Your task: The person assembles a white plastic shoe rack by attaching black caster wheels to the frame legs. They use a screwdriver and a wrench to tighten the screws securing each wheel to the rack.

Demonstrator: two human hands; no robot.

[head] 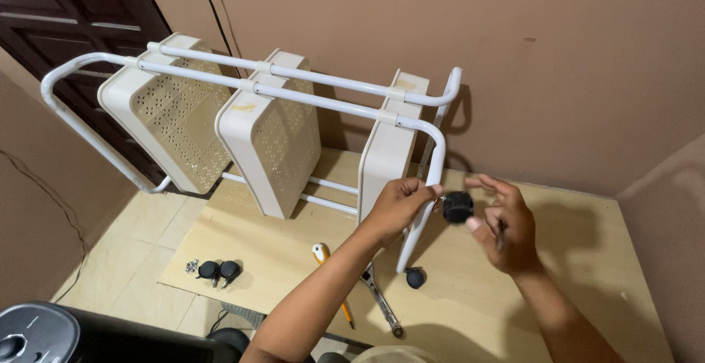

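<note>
At the lower left of the frame a dark rounded appliance shows only its top. Just right of it, on the pale wooden board that covers the tiled floor, lie a small heap of screws and two loose black caster wheels, side by side and touching.

Across the upper middle, a white tube-frame trolley lies on its side, its three perforated cream trays standing on edge against the brown wall.

Lower centre, a screwdriver with a white and orange handle lies on the board, and beside it a metal wrench (partly hidden by the forearm).

The left hand has its grip closed around the end of a white frame leg, thumb on top. Just right of it, a black caster wheel sits at the leg's tip, between the two hands. The right hand has its grip wide, fingers spread, fingertips touching or just beside the wheel; I cannot tell which.

Below, another caster is already fitted on the lower leg end.
</note>
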